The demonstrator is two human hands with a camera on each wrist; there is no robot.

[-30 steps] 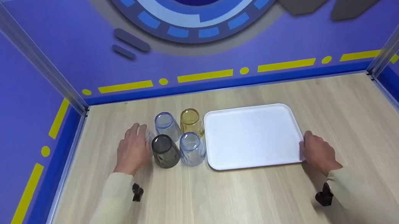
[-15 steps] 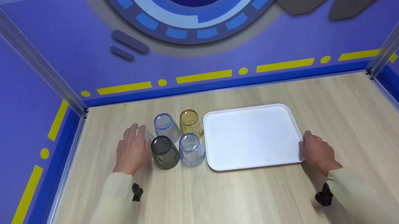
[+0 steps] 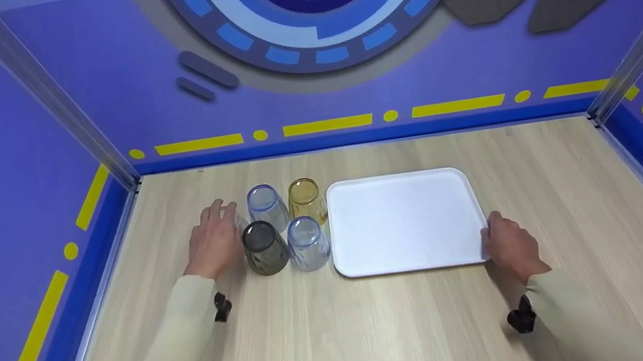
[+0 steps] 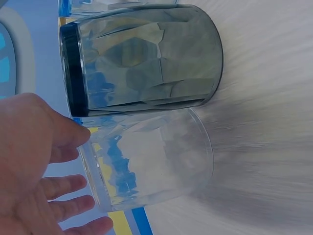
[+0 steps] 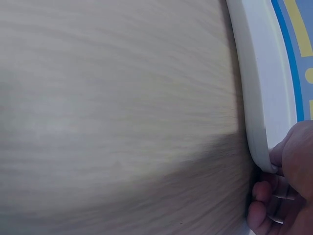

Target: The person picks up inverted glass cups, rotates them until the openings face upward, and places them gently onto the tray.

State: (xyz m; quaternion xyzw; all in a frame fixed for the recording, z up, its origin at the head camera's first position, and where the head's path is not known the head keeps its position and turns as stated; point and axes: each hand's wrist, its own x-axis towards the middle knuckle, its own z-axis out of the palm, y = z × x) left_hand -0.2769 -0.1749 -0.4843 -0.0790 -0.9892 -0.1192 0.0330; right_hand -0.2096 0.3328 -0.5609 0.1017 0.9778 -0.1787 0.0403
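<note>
My left hand (image 3: 214, 241) is at a clear glass tumbler (image 4: 156, 161), its thumb touching the upper edge and its other fingers loosely spread. From the head view, that hand mostly hides the tumbler. Right beside it stands a dark grey tumbler (image 3: 267, 253). Close by are two blue-tinted tumblers, one in front (image 3: 309, 249) and one behind (image 3: 269, 209), plus an amber tumbler (image 3: 307, 202). All are upside down on the table. On the right, my right hand (image 3: 513, 245) pinches the near right corner of a white tray (image 3: 405, 222), thumb over the rim and fingers curled below.
The tray's left edge lies close against the tumblers. Light wood tabletop (image 3: 379, 334) spreads in front of them. Blue printed panels (image 3: 311, 104) wall in the back and both sides, with metal posts (image 3: 53, 104) at the corners.
</note>
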